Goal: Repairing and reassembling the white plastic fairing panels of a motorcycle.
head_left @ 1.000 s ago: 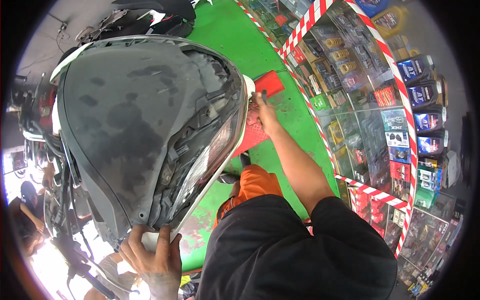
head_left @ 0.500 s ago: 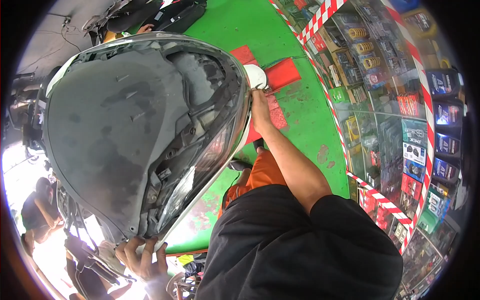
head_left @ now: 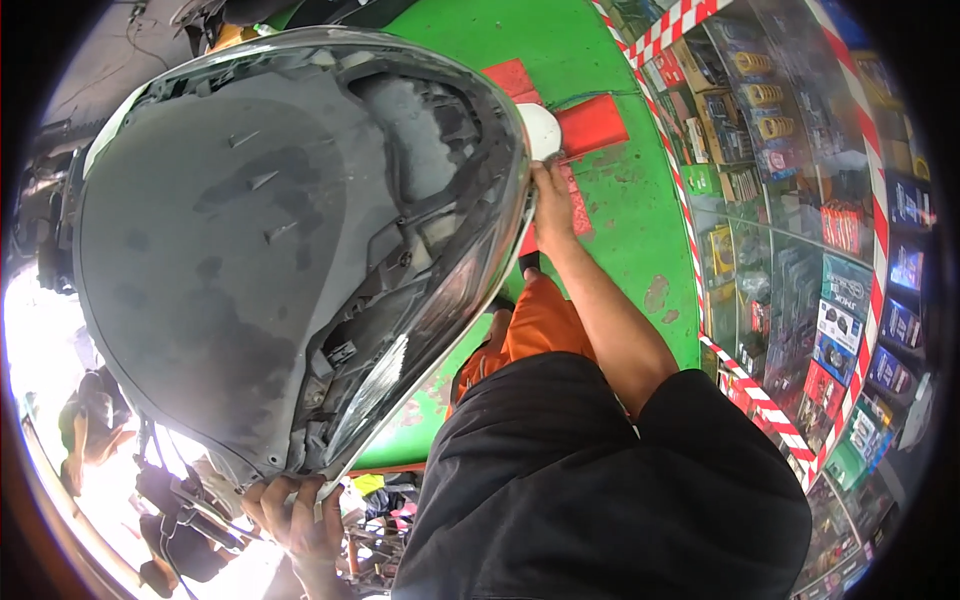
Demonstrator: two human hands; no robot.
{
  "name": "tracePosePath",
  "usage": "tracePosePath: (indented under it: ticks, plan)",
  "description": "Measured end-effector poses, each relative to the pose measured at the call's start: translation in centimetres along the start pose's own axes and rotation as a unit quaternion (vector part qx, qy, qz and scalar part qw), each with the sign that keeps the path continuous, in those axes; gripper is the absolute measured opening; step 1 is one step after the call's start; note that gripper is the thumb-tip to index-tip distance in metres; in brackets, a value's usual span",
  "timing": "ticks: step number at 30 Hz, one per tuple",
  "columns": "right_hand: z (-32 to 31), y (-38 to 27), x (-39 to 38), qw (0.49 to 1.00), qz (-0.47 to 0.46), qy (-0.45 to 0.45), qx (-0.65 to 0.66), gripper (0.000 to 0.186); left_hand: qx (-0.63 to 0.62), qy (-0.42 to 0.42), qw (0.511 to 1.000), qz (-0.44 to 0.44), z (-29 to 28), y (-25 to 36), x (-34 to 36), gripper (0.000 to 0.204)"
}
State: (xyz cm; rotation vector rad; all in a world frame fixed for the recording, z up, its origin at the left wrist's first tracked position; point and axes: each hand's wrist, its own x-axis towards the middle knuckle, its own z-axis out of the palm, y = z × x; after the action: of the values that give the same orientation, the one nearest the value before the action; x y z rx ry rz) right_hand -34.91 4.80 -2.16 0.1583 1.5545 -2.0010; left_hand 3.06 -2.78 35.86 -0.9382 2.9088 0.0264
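While facing a large dark grey panel (head_left: 200,230) across the left and centre of the frame, spreading both hands well apart along its rim. Clamping the left hand (head_left: 290,515) on the panel's lower tip, left of centre near the bottom of the frame, bending the fingers over the upper face and setting the thumb at the near side. Touching the panel's right edge with the right hand (head_left: 552,205), above the centre of the frame; not being able to tell whether gripping or only pressing there, with the fingertips partly hidden.

Seeing a clear lens (head_left: 375,390) along the panel's right side, slanting down toward the left hand, and darker patches over the matt upper face. Looking just past the right hand at a white rounded piece (head_left: 541,131) beside the panel's edge, near a flat red piece (head_left: 592,125) on the green floor (head_left: 655,200).

Wearing a black shirt (head_left: 600,490) and orange shorts (head_left: 545,320), filling the lower centre. Having at right a glass display case (head_left: 800,170), edged with red-and-white striped tape (head_left: 680,28) and holding coiled yellow springs (head_left: 762,95). Making out a person (head_left: 90,425) amid bright glare at lower left.
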Motion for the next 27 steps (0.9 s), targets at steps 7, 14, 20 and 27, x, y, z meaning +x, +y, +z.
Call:
tracePosePath:
  ticks: [7,14,20,27]
  plan:
    - [-0.9,-0.1,0.2,0.998,-0.013,-0.019,-0.065,0.012,-0.006,-0.036,0.999,-0.031,-0.6,0.6,0.7,0.028]
    - [-1.8,-1.4,-0.6,0.994,0.07,-0.086,-0.025,0.025,0.0,-0.064,0.998,-0.018,-0.9,0.4,0.8,0.026]
    - [-2.5,-1.3,-0.6,0.986,0.109,-0.115,-0.054,0.042,0.094,-0.065,0.989,-0.096,-0.7,4.4,1.9,0.027]
    - [-2.9,-1.1,-0.6,0.989,0.092,-0.083,-0.082,0.051,0.119,0.041,0.99,-0.064,-0.3,7.7,0.3,0.027]
